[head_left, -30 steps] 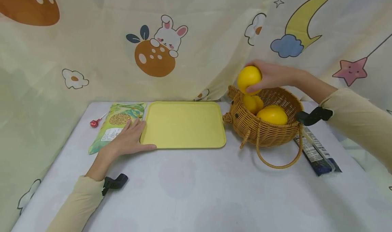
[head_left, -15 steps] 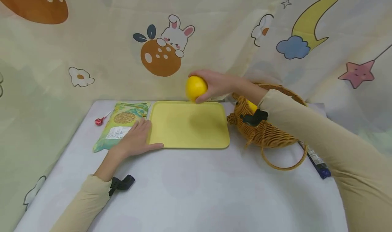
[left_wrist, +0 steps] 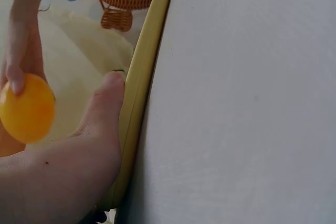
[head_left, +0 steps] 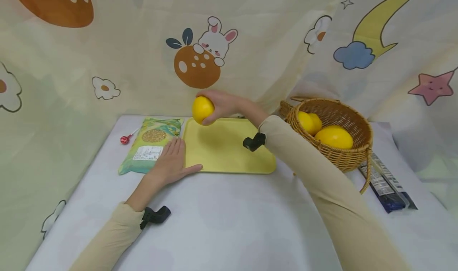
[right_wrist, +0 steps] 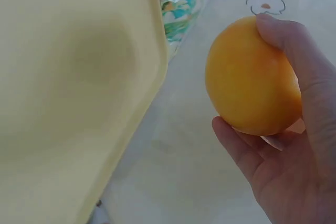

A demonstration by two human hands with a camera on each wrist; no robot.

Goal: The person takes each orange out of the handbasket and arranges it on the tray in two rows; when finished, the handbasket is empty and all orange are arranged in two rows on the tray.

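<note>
In the head view my right hand [head_left: 223, 105] grips a smooth, round yellow fruit [head_left: 202, 109] above the back left part of a yellow tray [head_left: 236, 155]. The right wrist view shows thumb and fingers curled round the fruit [right_wrist: 252, 77], apart from the tray's surface. My left hand [head_left: 171, 164] rests flat at the tray's front left corner, fingers straight and thumb along the front edge. A wicker basket [head_left: 352, 161] stands to the right, holding more yellow fruit [head_left: 334, 137].
A green and yellow bag [head_left: 146, 153] printed with beans or grains lies left of the tray, beside a red lollipop [head_left: 124, 139]. Dark blue packets [head_left: 388, 189] lie right of the basket. A printed cloth [head_left: 261, 32] hangs behind the white-covered table [head_left: 229, 223].
My right hand has carried the yellow fruit left from above the basket to over the tray. The left hand keeps its place on the tray corner; the head view has shifted slightly.
</note>
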